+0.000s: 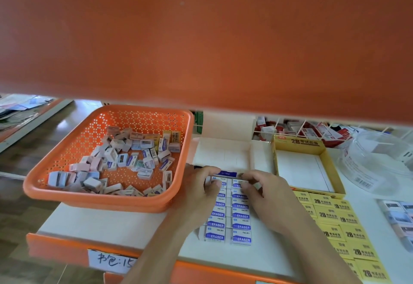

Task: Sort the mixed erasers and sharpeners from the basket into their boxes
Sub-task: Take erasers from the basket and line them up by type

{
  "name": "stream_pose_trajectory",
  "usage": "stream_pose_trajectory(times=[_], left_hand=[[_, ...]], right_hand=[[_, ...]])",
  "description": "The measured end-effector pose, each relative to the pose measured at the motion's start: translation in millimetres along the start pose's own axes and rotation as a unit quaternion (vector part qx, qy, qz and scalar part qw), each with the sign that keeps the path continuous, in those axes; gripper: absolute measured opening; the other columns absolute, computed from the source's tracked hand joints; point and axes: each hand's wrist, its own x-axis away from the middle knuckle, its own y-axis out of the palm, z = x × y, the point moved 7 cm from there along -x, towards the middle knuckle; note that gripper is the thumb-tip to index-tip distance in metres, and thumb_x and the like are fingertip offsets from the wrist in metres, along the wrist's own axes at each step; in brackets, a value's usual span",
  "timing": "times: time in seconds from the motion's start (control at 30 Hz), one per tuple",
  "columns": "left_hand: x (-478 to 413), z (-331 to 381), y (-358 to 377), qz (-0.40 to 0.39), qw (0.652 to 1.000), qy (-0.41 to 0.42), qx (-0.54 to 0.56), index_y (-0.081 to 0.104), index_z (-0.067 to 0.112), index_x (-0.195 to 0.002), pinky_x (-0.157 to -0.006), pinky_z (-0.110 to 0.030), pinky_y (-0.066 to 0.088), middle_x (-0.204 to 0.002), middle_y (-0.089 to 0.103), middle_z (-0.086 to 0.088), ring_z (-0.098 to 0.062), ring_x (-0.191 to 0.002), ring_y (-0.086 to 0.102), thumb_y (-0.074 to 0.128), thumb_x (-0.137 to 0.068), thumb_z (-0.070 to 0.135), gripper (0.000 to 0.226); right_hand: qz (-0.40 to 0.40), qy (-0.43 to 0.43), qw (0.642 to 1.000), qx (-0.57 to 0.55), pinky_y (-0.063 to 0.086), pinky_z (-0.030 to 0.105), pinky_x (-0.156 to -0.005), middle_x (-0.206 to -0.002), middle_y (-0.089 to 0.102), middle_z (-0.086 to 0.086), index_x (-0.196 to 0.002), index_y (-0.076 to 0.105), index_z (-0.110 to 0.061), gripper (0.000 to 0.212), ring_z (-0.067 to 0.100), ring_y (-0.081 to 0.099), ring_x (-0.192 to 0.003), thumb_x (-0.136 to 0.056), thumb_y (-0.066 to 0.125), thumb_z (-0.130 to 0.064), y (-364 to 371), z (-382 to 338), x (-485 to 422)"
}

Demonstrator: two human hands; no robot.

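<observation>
Left hand (pixel 201 186), right hand (pixel 267 191): a pinch on each end of the blue eraser (pixel 228 173), long axis crosswise.

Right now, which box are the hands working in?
The white box between the orange basket and the yellow box; the left hand and right hand pinch its blue erasers.

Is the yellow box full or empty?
Empty. The yellow box shows only its bare white floor; the yellow erasers lie in front of it.
</observation>
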Motion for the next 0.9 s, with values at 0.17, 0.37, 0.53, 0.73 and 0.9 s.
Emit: stream_pose_trajectory(times=[0.17, 0.37, 0.53, 0.73, 0.9], left_hand=[[21.8, 46.8, -9.1, 0.086, 0.976, 0.135, -0.147, 0.054, 0.023, -0.125, -0.096, -0.023, 0.043, -0.12, 0.05, 0.012, -0.005, -0.109, 0.051, 0.052, -0.095, 0.028, 0.031], [48.3, 106.4, -47.9, 0.122, 0.944, 0.252, -0.173, 0.061, 0.024, -0.11, -0.085, -0.003, 0.034, -0.113, 0.057, 0.015, 0.003, -0.105, 0.047, 0.054, -0.092, 0.023, 0.019], [36.4, 81.1, -133.3, 0.171, 0.941, 0.167, -0.237, 0.065, 0.016, -0.116, -0.081, -0.008, 0.034, -0.114, 0.065, 0.004, -0.004, -0.097, 0.052, 0.054, -0.092, 0.024, 0.028], [-3.1, 2.9, -188.7, 0.044, 0.949, 0.012, -0.312, 0.064, 0.022, -0.114, -0.071, -0.02, 0.054, -0.107, 0.068, 0.001, -0.005, -0.077, 0.061, 0.061, -0.092, 0.015, 0.024], [-55.1, -46.2, -169.1, -0.148, 0.859, -0.034, -0.49, 0.057, 0.022, -0.126, -0.081, -0.029, 0.054, -0.122, 0.057, 0.001, -0.015, -0.099, 0.06, 0.061, -0.088, 0.008, 0.041]], right_hand=[[0.075, -0.018, 0.997, 0.029, 0.037, 0.019, -0.069, -0.097, 0.065, -0.009, -0.104, 0.065, -0.023, 0.015, 0.004, 0.049, -0.073, -0.094, 0.053, -0.023, -24.2, -8.1, 1.6], [0.092, -0.058, 0.992, 0.056, 0.04, 0.023, -0.083, -0.113, 0.062, -0.004, -0.116, 0.062, -0.021, 0.025, 0.011, 0.056, -0.101, -0.094, 0.05, -0.025, -37.7, -46.8, -3.3], [0.035, -0.099, 0.989, 0.101, 0.028, 0.013, -0.083, -0.129, 0.054, -0.012, -0.13, 0.051, -0.031, 0.034, 0.005, 0.048, -0.116, -0.097, 0.044, -0.033, -20.7, -101.9, -15.2], [-0.024, -0.185, 0.975, 0.123, 0.045, 0.028, -0.082, -0.111, 0.061, -0.001, -0.111, 0.06, -0.02, 0.02, 0.016, 0.057, -0.099, -0.094, 0.051, -0.025, 27.4, -167.4, -41.5], [-0.071, -0.18, 0.936, 0.293, 0.042, 0.034, -0.072, -0.099, 0.059, 0.009, -0.1, 0.054, -0.012, 0.011, 0.027, 0.058, -0.09, -0.09, 0.048, -0.011, 76.4, -185.8, -79.0]])
